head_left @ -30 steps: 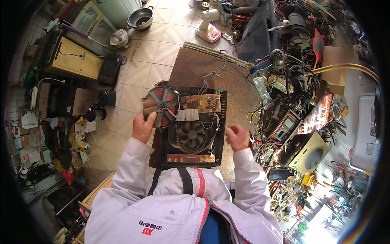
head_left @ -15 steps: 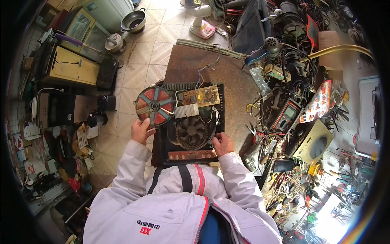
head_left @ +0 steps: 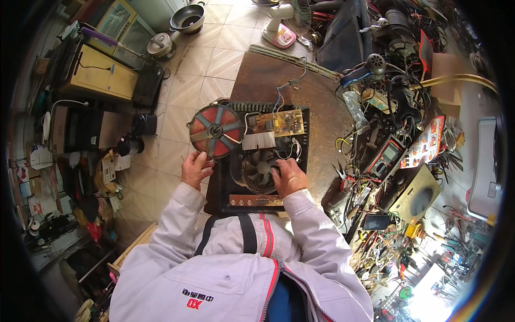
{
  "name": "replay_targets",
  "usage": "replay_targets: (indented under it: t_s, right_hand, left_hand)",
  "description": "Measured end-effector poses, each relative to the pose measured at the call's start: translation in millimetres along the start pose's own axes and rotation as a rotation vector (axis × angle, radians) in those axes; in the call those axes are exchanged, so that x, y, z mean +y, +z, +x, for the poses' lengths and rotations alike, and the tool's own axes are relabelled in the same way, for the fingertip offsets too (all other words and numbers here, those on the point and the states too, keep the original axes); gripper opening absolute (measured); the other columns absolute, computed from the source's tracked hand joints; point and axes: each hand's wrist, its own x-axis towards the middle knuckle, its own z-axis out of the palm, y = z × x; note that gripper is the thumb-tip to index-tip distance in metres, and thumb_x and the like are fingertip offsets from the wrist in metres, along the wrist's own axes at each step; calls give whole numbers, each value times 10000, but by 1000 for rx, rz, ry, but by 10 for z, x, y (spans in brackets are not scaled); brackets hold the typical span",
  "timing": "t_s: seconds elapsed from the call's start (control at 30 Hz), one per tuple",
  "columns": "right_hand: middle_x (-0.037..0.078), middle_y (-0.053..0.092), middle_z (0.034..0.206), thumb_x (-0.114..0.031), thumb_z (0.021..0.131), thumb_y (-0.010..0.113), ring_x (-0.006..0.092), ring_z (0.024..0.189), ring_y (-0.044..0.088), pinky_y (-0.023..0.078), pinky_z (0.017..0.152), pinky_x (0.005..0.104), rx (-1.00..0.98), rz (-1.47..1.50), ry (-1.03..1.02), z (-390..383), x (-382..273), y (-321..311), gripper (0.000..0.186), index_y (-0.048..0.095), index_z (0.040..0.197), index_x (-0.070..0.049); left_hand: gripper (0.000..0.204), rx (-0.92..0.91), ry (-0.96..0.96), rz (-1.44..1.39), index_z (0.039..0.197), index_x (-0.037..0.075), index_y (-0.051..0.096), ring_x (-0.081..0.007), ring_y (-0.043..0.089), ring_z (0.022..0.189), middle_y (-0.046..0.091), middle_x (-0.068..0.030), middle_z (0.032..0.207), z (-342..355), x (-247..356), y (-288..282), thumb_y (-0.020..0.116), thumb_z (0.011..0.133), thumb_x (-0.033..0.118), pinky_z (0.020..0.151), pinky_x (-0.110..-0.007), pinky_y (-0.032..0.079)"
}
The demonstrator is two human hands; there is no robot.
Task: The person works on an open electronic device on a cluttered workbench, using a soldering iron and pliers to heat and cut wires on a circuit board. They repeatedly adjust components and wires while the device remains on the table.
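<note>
- The right hand, beside the black housing a second ago, now reaches over the fan.
- The left thumb, earlier overlapping the red coil disc, is now at its lower rim.

Housing is lying on the tabletop. Coil is overlapping its far left corner, jutting past the left edge. Inside: circuit board is sitting far right, heat sink just nearer and leftward; cooling fan is lying nearer still; control strip is running along the near edge. Multimeter is lying right of the housing, phone nearer. Pan is standing beyond, on the floor.
</note>
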Motion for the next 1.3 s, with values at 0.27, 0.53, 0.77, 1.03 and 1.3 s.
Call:
replay_targets:
  t_s: [0.27,0.53,0.77,1.03,1.3]
  right_hand:
    - [149,624,1010,-335,764,868,374,900,675,572,724,466,-100,-201,76,83,-349,195,513,629,1136,-76]
    - [177,583,1158,-375,702,913,365,1036,626,562,825,458,-84,-308,-22,48,-408,292,719,564,1241,-52]
    - [193,584,1139,-395,711,895,380,1035,605,535,845,464,-102,-316,-19,52,-455,421,718,561,1226,-23]
    - [186,546,1166,-359,700,890,381,1076,588,531,854,452,-204,-420,27,66,-655,351,722,552,1240,-19]
    - [208,593,1131,-165,730,786,377,975,630,549,819,458,-43,-298,-113,-94,-520,258,612,567,1261,46]
  left_hand:
    - [264,-52,63,-108,1178,93,625,-149,694,892,710,-29,1065,12,28,117,683,998,277,702,-286,612]
    - [288,-69,25,-52,1190,83,628,-156,696,903,712,-38,1080,-11,-31,83,693,986,275,718,-295,597]
    - [306,-97,29,11,1176,68,614,-169,699,930,692,-34,1070,-102,-49,57,694,981,291,728,-300,586]
    - [271,-111,47,21,1154,40,622,-142,692,874,697,-45,1047,-122,-127,66,690,994,249,677,-272,580]
    - [280,-124,64,15,1185,30,621,-139,686,899,718,-61,1084,-178,-144,65,678,1003,235,709,-270,575]
